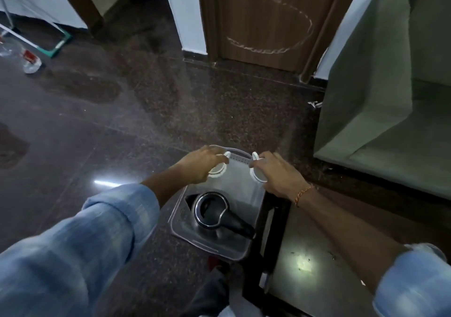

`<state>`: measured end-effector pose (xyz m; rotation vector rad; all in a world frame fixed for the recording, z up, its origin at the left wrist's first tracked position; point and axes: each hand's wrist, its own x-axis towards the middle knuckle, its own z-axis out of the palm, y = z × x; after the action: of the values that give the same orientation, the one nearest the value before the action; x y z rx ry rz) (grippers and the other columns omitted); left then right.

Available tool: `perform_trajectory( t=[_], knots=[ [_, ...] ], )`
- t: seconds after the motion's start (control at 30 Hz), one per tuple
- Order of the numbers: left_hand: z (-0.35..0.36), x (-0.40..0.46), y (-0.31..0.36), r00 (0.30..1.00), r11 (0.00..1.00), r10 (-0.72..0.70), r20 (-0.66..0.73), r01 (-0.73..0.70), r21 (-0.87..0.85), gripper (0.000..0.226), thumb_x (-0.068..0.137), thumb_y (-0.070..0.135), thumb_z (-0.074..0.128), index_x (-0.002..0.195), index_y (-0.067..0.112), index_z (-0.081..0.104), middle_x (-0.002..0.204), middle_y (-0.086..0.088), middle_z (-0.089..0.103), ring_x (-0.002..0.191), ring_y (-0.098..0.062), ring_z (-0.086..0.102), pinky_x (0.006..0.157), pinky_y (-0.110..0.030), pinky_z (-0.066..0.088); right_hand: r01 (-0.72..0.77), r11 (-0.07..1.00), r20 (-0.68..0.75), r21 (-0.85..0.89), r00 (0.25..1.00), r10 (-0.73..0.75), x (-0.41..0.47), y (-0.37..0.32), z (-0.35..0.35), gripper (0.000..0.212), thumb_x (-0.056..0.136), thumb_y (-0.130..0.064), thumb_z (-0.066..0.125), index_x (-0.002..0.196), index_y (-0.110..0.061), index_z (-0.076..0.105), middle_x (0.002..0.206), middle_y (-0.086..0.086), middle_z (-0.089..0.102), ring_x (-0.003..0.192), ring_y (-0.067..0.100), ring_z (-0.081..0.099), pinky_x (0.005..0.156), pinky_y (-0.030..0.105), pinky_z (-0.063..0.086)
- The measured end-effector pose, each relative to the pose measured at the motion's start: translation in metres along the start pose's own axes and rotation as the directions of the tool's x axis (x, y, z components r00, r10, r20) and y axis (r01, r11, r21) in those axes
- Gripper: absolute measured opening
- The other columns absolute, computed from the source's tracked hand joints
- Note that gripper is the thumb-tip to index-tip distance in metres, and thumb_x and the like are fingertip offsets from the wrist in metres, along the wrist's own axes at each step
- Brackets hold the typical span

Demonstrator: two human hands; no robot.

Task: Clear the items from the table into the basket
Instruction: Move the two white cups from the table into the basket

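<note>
— Dark shiny floor (146, 111) all around, a brown door (268, 16) ahead, a green sofa (380, 92) beside me. Where is the basket?

— My clear basket (253, 187) sits on the floor, touching the table (317, 250) corner. A black kettle (214, 213) is inside it.

— What are your hands doing?

— My left hand (200, 164) curls around a white cup (218, 169). My right hand (277, 170) curls around another white cup (257, 174). Both are over the basket's far end.
</note>
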<state>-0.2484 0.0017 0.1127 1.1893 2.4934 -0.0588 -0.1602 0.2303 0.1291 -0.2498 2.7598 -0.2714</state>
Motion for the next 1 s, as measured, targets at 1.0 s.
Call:
perform_trajectory(
  t=[1.0],
  knots=[
    [0.106, 0.119, -0.105, 0.876, 0.839, 0.434, 0.207, -0.478, 0.261, 0.045, 0.098, 0.015, 0.048, 0.141, 0.027, 0.041, 0.154, 0.001, 0.033, 0.139, -0.032, 0.028, 0.108, -0.048, 0.037, 0.361, 0.854, 0.251, -0.375, 0.926, -0.281, 0.122, 0.051, 0.117, 0.042, 0.096, -0.005, 0.043, 0.136, -0.015, 0.041, 0.143, 0.016, 0.037, 0.131, 0.035, 0.036, 0.103, 0.043, 0.035]
  ],
)
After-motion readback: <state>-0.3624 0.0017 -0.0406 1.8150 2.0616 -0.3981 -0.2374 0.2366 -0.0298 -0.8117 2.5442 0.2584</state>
